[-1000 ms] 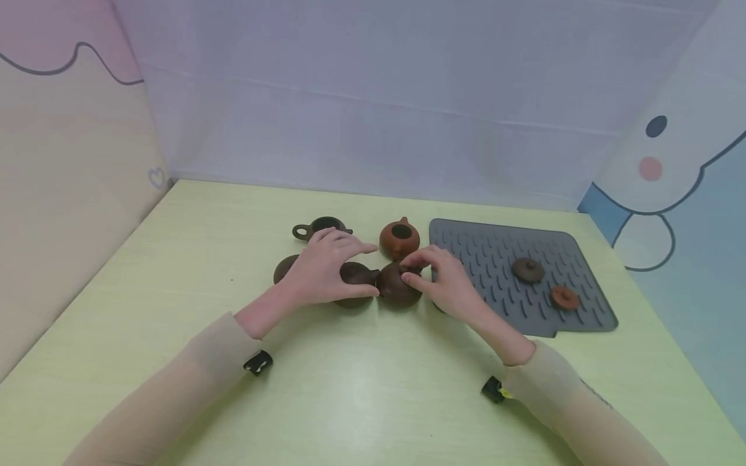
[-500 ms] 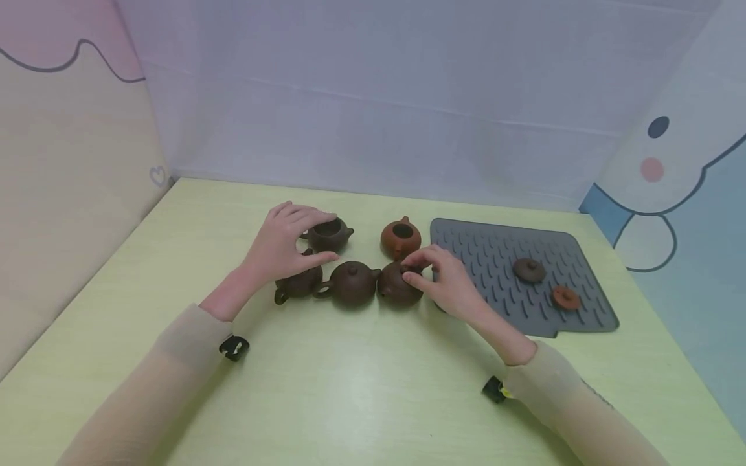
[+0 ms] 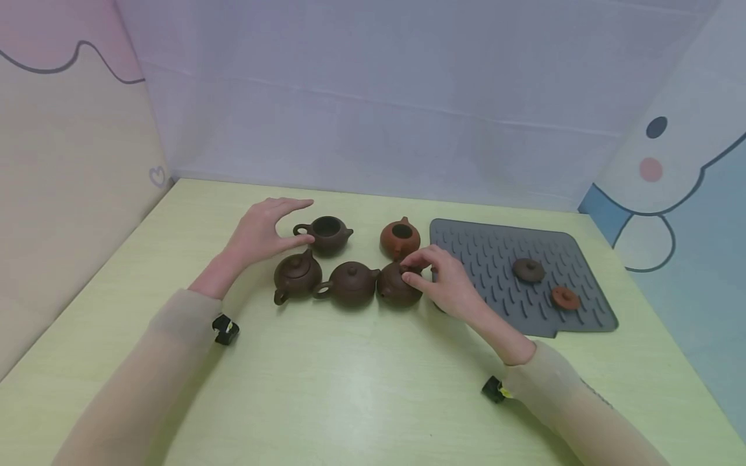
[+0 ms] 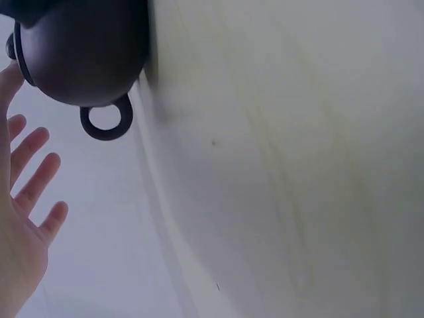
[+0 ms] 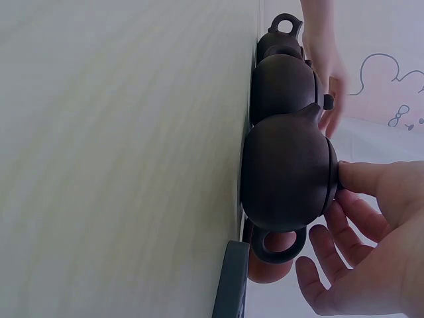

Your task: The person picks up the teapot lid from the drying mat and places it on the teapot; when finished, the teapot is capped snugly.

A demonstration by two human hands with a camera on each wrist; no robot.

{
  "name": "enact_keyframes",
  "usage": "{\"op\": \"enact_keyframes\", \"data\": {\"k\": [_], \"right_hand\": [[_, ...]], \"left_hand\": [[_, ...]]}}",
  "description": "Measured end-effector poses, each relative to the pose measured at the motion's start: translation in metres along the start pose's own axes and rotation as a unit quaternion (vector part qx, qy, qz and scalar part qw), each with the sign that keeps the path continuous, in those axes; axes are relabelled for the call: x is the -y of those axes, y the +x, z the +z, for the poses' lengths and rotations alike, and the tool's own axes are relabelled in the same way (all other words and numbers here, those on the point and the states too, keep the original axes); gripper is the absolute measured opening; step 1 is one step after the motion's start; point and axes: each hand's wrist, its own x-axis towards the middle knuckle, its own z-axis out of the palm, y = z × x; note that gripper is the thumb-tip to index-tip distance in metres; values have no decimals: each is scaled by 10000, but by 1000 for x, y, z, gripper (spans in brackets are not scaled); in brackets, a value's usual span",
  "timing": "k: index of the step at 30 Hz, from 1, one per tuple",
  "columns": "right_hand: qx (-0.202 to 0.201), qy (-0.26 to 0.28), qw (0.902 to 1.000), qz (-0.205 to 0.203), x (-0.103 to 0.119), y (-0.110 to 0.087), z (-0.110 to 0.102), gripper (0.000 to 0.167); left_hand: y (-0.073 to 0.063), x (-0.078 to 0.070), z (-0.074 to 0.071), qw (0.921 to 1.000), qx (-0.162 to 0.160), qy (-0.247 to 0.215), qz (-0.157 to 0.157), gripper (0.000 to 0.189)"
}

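Note:
In the head view my right hand (image 3: 445,278) pinches the knob of the lid on a dark brown teapot (image 3: 397,291), the rightmost of the front row. The right wrist view shows that lid (image 5: 332,175) seated on the pot, thumb and fingers at its knob. My left hand (image 3: 259,230) is spread, thumb and fingers apart, beside the handle of a dark teapot (image 3: 329,239) without a lid at the back; it grips nothing. Two more lidded brown teapots, the middle one (image 3: 352,288) and the left one (image 3: 297,278), stand in the front row.
A reddish teapot (image 3: 399,239) with an uncovered mouth stands behind the right-hand pot. To the right lies a grey ridged mat (image 3: 478,259) bearing a brown lid (image 3: 528,270) and a reddish lid (image 3: 565,298). A pale wall (image 3: 373,142) rises behind the table.
My left hand has moved from above the middle teapot leftward and back to beside the uncovered dark pot, leaving the front-row pots in view. The right hand stays on the same lid.

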Motion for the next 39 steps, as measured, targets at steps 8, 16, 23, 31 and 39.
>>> {"op": "enact_keyframes", "data": {"k": [8,16,23,31,39], "right_hand": [[-14,-18,10000,-13,-1,1,2,16],[4,-10,10000,-18,-1,0,3,17],[-13,-30,9999,-97,-1,0,3,17],[-6,-34,9999,-125,-2,-1,3,17],[-80,-40,9998,-186,-2,0,4,17]], "left_hand": [[4,16,1,9955,818,-136,-459,68],[10,19,5,9900,1324,-190,-448,67],[13,18,11,9866,1579,-105,-386,63],[14,19,14,9851,1650,-314,-378,60],[14,22,17,9839,1554,-700,-531,59]]}}
